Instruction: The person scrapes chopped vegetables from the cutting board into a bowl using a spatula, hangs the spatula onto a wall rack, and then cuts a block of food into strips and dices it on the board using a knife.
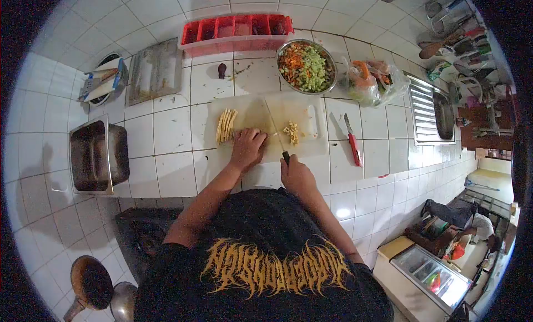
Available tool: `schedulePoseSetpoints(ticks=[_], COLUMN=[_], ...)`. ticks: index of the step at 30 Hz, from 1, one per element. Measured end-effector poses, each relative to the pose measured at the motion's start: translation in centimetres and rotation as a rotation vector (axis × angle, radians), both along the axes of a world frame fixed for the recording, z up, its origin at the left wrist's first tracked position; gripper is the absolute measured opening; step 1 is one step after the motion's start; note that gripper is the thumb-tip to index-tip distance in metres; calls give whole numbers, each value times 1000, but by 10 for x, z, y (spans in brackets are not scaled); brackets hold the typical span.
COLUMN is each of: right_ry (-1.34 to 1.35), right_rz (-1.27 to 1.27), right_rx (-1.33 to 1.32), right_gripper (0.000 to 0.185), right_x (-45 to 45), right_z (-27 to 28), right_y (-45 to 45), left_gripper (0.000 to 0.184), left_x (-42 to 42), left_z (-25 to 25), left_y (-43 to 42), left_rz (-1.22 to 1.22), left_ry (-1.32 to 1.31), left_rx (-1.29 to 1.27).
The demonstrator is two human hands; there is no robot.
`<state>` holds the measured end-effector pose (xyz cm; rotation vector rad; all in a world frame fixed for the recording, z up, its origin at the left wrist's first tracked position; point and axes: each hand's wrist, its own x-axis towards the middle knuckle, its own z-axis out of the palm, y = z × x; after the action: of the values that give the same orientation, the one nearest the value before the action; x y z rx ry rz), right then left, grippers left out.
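A pale cutting board lies on the tiled counter. My right hand grips the black handle of a kitchen knife, whose blade slants up and left across the board. Just left of the blade, my left hand presses down with curled fingers; a thin pale yellow piece pokes out by the fingertips, the rest hidden beneath them. Pale yellow vegetable strips lie side by side at the board's left. Small diced pieces are heaped right of the blade.
A metal bowl of diced vegetables stands behind the board, beside a plastic bag of vegetables. Right of the board lies a red-handled knife. A red compartment box is at the back, a metal pan at left, a sink at right.
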<state>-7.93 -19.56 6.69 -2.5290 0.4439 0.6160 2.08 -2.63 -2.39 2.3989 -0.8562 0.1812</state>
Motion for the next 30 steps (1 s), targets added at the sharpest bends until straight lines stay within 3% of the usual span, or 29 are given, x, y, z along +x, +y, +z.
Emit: schedulePoseSetpoints(ticks=[6, 8, 12, 19, 25, 27, 30], right_ry=[-221, -152, -44, -176, -163, -22, -42], right_rz=[-27, -18, 7, -72, -10, 36, -22], right_rx=[60, 47, 28, 69, 62, 33, 68], right_gripper=[36, 41, 45, 40, 40, 43, 45], right_x=[24, 27, 16, 25, 16, 6, 5], right_z=[-55, -26, 8, -44, -11, 5, -27], right_y=[2, -1, 1, 8, -1, 1, 10], left_gripper=[20, 20, 19, 22, 27, 27, 25], left_x=[1, 5, 3, 0, 6, 4, 4], left_z=[-11, -34, 2, -9, -18, -14, -14], left_y=[3, 3, 1, 1, 3, 5, 3], left_rz=[-20, -17, -7, -7, -33, -33, -46], left_ry=[-4, -31, 50, 13, 77, 107, 17], left_rx=[-12, -26, 45, -26, 11, 18, -39])
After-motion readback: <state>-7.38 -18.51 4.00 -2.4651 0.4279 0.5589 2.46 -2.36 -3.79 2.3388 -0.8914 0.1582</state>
